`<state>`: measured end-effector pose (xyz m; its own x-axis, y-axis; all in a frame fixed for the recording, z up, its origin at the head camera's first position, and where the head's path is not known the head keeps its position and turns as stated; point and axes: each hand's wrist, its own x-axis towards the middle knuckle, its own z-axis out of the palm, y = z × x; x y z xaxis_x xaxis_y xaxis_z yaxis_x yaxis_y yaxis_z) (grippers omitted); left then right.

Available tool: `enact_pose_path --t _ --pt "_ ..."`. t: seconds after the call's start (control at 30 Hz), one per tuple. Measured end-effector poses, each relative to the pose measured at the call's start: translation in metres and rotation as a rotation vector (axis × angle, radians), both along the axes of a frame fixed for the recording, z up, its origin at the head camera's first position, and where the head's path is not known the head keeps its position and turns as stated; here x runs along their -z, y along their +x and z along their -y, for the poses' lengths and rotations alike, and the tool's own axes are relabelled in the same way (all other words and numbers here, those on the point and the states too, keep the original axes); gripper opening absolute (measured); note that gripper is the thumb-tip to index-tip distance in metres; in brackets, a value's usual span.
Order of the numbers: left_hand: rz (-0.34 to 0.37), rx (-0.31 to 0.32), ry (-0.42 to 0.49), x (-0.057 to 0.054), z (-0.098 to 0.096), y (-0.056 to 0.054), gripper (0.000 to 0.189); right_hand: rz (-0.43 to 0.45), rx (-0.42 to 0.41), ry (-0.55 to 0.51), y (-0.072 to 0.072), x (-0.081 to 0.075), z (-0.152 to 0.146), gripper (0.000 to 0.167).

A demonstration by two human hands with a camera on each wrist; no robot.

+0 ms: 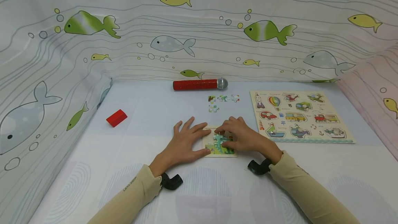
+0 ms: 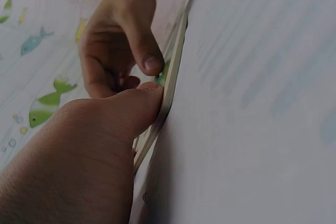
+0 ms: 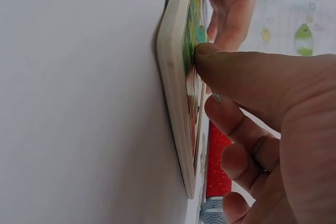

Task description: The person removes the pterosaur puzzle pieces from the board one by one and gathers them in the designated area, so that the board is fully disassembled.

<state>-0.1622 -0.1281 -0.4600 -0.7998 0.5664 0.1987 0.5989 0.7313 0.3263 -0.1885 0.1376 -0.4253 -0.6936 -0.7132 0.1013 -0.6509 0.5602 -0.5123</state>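
Observation:
A small wooden jigsaw puzzle (image 1: 219, 155) with a green and teal picture lies in its pale frame between my hands. My left hand (image 1: 186, 142) rests at its left side, fingers spread, the thumb on the lower-left part of the board. Curled over the right part, my right hand (image 1: 237, 134) has thumb and index finger on a teal puzzle piece (image 1: 218, 137). In the right wrist view the right thumb (image 3: 236, 69) is down at the picture, with a bit of green at the index fingertip (image 3: 218, 109). The palm side of the left hand is hidden in the head view.
Several loose puzzle pieces (image 1: 223, 98) lie beyond the board. Behind them is a red toy microphone (image 1: 196, 84). A larger vehicle peg puzzle (image 1: 303, 113) lies to the right, a red block (image 1: 116, 118) to the left. Fish-patterned cloth (image 1: 214, 20) walls the back and sides.

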Motion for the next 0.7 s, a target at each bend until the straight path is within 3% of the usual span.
enact_pose_path --t 0.7 --pt "-0.007 0.003 -0.010 0.0012 -0.0002 -0.0007 0.065 -0.138 -0.030 0.084 -0.0007 0.0007 0.0003 0.039"
